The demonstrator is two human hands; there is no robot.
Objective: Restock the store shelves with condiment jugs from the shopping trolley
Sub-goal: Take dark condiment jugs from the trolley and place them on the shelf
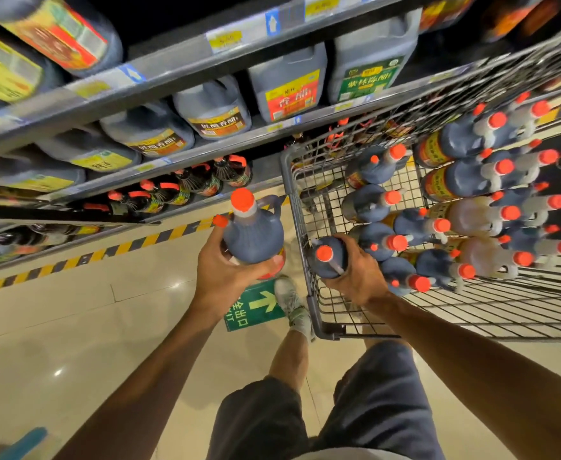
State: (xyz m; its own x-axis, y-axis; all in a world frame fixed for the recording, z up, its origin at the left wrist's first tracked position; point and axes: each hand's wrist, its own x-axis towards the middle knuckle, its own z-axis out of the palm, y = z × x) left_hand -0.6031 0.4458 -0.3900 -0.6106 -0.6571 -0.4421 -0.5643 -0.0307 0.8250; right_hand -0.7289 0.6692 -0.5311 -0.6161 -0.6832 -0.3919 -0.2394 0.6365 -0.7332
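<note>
Underfoot, a glossy cream tiled floor (73,333) is seen, crossed by a yellow-and-black hazard stripe (113,250) along the foot of the shelving; a green arrow sign (255,307) is stuck to the tiles beside a pale sneaker (292,303)

Grey metal shelves (186,68) are ranged on the left in several tiers, edged with yellow price tags and blue arrow markers. Large dark jugs with yellow, red and green labels are stocked on the upper tiers; smaller bottles with orange handles (186,187) are lined on the lowest tier.

A wire shopping trolley (309,267) is parked on the right, just beside the shelving, packed with dark and pale condiment jugs (464,207), all orange-capped.

One dark jug (254,237) is held upright outside the trolley, above the floor, gripped round its body by the left hand (219,270). A second jug (328,257), inside the trolley at its near corner, is clasped from above by the right hand (358,277), fingers curled round it
</note>
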